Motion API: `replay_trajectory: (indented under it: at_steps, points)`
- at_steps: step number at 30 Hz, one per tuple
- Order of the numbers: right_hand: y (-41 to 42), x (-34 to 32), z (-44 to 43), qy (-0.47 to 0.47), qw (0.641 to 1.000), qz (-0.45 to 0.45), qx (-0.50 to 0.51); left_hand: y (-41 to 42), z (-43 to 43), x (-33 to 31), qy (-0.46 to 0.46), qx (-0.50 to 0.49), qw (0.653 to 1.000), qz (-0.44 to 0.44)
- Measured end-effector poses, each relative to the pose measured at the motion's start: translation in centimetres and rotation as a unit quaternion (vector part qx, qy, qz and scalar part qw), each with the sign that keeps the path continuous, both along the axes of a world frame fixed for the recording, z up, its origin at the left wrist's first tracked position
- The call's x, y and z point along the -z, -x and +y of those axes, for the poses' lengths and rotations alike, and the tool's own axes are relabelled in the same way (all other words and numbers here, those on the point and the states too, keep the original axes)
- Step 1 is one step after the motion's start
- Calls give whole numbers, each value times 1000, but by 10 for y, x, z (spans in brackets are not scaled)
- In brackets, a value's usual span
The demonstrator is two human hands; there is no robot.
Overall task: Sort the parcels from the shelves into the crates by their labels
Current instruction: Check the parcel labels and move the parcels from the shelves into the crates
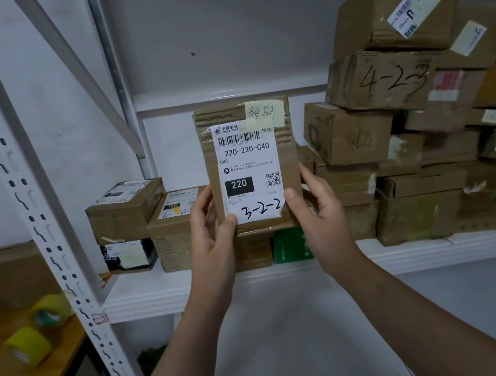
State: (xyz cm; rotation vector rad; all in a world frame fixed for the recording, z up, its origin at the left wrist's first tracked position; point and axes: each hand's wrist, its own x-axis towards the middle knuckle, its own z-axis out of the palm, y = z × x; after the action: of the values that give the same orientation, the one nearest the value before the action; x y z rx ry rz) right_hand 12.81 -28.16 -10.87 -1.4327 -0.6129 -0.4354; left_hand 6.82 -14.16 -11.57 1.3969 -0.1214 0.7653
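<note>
Item — flat parcel [250,168], marked 3-2-2: upright, long axis vertical, in front of the shelf [285,274]. Left hand [210,222] and right hand [312,197] fingers pinch its lower edges — equally near.

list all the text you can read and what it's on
"CHINA POST", "220-220-C40", "C40", "220", handwritten "3-2-2": label on held parcel
"超期": yellow note on it
"4-2-3", last digit unsure: stacked box
"150": left box
Other labels: too blurred to read
</note>
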Motion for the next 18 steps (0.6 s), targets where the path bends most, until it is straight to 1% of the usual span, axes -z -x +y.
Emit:
replay_trajectory:
  at_steps: [3, 6, 9, 12, 14, 16, 18]
  points:
    - [6, 1, -1, -18, 1000, -1, -6, 3, -2, 1, 0, 3, 1000, 8]
    - [14, 2, -2, -40, 999, 20, -21, 6, -1, -2, 4, 2, 1000, 12]
    - [25, 4, 1, -52, 998, 25, -6, 9, 1, -5, -6, 21, 999, 24]
    - [40, 3, 6, -72, 997, 10, 18, 16, 2, -5, -31, 27, 999, 17]
    - [50, 3, 8, -74, 996, 6, 45, 22, 5, -4, -68, 15, 997, 12]
    - [62, 4, 7, -64, 996, 18, 66, 27, 8, -4, -104, 9, 994, 18]
    - [76, 8, 5, -70, 994, 35, 79, 32, 9, -5, -111, 22, 993, 27]
